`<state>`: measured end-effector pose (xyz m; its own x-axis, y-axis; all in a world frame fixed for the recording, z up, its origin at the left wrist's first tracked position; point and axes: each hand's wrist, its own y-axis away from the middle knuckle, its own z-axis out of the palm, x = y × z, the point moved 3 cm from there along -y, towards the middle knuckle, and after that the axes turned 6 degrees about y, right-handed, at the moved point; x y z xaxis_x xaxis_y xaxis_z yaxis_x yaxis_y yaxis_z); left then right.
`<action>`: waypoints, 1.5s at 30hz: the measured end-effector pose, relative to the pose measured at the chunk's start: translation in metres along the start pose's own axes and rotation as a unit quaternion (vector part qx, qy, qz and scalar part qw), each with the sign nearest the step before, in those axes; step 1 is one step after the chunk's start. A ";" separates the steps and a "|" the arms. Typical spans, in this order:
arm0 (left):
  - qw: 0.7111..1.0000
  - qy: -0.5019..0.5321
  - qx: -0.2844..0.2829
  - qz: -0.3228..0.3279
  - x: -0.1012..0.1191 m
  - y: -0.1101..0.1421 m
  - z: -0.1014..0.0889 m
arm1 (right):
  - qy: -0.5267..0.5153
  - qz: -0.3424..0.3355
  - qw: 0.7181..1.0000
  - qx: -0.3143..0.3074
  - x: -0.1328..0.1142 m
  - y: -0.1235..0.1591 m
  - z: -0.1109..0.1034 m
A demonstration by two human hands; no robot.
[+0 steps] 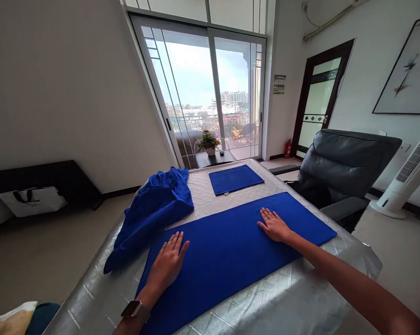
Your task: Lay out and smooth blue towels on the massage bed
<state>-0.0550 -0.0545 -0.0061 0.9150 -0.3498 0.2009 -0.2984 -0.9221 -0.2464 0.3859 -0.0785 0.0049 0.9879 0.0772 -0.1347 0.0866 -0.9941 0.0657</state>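
Note:
A long blue cloth [227, 251] is spread flat and smooth across the near part of a mattress in a silvery quilted cover [273, 293]. My left hand [168, 260] lies flat on the cloth's left part, fingers stretched out and thumb apart. On its right half rests my right hand [274, 225], palm down with the fingers extended. Neither hand grips anything. Left of the cloth sits a crumpled heap of blue fabric [154, 204], its lower edge touching or overlapping the cloth. Beyond lies a neatly folded blue rectangle [235, 179] with a small pale tag at its front edge.
A black leather armchair [349, 163] stands close to the mattress's right side, with a white tower fan [414, 172] behind it. Past the far edge, a small dark table [215, 159] holds a potted plant [208, 142]. At left, a white bag [31, 202] rests on a dark low shelf.

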 end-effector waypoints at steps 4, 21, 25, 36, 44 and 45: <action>0.997 0.064 0.035 -0.014 0.001 0.002 -0.008 | 0.015 0.070 0.997 -0.001 0.071 -0.007 -0.001; 1.000 0.017 0.020 -0.014 -0.024 0.075 -0.017 | 0.085 0.126 0.987 0.052 0.103 -0.008 -0.004; 0.999 0.031 0.021 -0.035 -0.021 0.073 -0.019 | 0.046 0.013 0.997 0.063 0.026 -0.015 -0.010; 0.997 0.053 0.002 -0.063 -0.037 0.078 -0.005 | -0.018 -0.069 0.997 0.009 -0.012 -0.058 -0.005; 0.994 0.061 -0.012 -0.094 -0.033 0.076 -0.009 | 0.026 0.055 0.998 0.015 0.145 -0.069 -0.009; 0.994 0.062 -0.014 -0.093 -0.032 0.077 -0.009 | 0.030 0.063 0.997 0.017 0.158 -0.070 -0.010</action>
<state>-0.1098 -0.1153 -0.0227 0.9153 -0.1891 0.3557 -0.1361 -0.9762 -0.1689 0.5375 0.0041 -0.0114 0.9966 -0.0460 -0.0683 -0.0431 -0.9981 0.0440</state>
